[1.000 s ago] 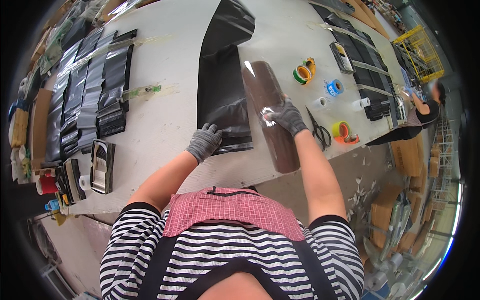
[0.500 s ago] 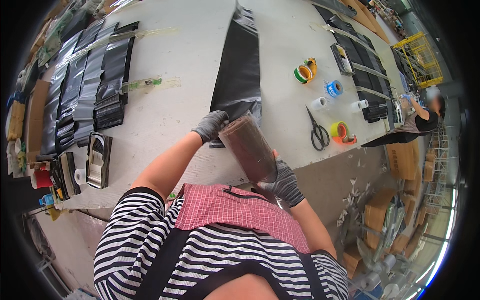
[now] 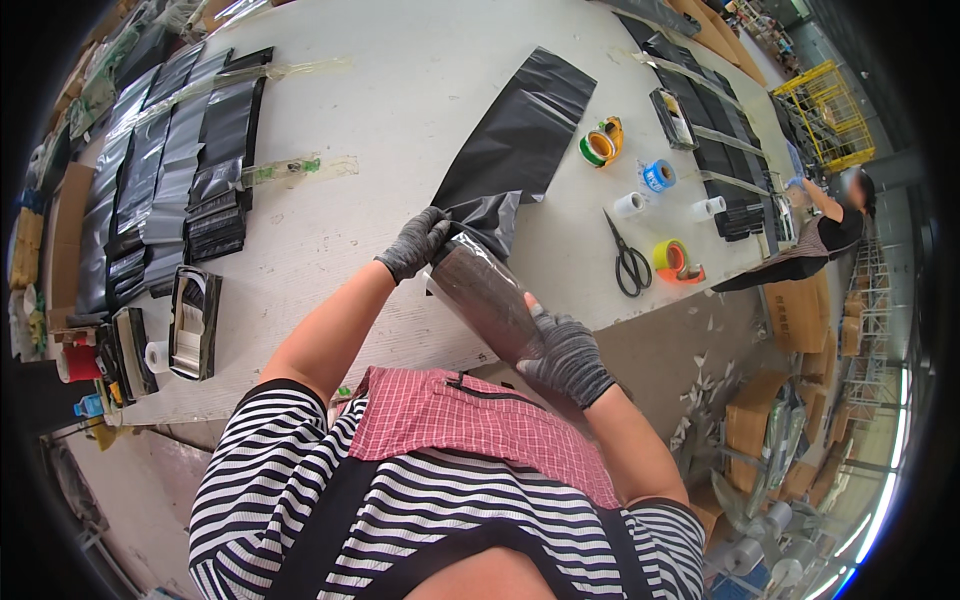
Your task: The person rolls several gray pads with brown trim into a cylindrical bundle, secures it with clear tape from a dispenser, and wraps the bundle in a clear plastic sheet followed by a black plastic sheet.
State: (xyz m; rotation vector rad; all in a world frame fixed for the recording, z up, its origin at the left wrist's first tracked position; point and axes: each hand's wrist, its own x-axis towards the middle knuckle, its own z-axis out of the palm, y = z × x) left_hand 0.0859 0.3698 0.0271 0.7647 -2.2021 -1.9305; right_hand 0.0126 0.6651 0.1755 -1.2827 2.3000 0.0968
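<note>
My left hand (image 3: 418,243), in a grey knit glove with bare fingertips, pinches the near edge of a long black plastic bag (image 3: 520,130). The bag's mouth lies over the far end of a dark brownish roll (image 3: 482,298) wrapped in clear film. From the side, my right hand (image 3: 568,358), gloved alike, grips the lower part of this roll and holds it tilted above the table's front edge. The rest of the bag stretches flat across the table, slanting away to the right. What lies inside the bag's mouth is hidden.
On the white table (image 3: 330,130), stacked black bags (image 3: 225,130) lie taped at left, with more bags (image 3: 700,90) at right. Black scissors (image 3: 628,262), an orange tape dispenser (image 3: 678,262), a blue tape roll (image 3: 659,176) and small white rolls (image 3: 629,205) lie right. A co-worker (image 3: 840,220) stands beyond.
The roll's far end has gone under the black bag's mouth. The bag's far part has swung right and come nearer. My right hand has shifted slightly up with the roll.
</note>
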